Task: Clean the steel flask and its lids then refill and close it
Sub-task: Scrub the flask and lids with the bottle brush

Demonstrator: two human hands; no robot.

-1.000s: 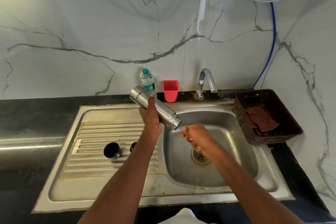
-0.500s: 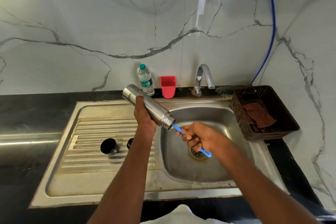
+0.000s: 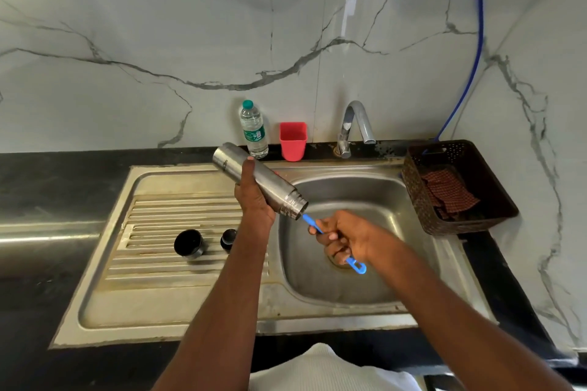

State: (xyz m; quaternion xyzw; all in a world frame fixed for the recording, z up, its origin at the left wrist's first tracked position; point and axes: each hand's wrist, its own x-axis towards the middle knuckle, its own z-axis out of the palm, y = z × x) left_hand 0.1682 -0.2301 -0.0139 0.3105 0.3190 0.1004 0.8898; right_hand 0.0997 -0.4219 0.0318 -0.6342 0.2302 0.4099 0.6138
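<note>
Nearest, the right hand is curled round the blue handle of a brush, whose looped end sticks out below the fist while the other end runs up into the mouth of the flask. The left hand is clamped round the middle of the flask, holding it tilted, mouth down and to the right, over the sink.

The step in hand looks like scrubbing the inside. To do it well, keep the flask steady and its mouth over the basin so drips fall there, push the brush in along the flask's own axis, and twist as it travels so the bristles (hidden inside) reach the walls and base.

To the left, on the ribbed drainer, stand two dark lids, one large, one small and partly behind the left forearm; they are not yet washed, as far as can be judged.

Further back on the black table are a bottle, a red cup, the tap and, at right, a basket with a checked cloth.
</note>
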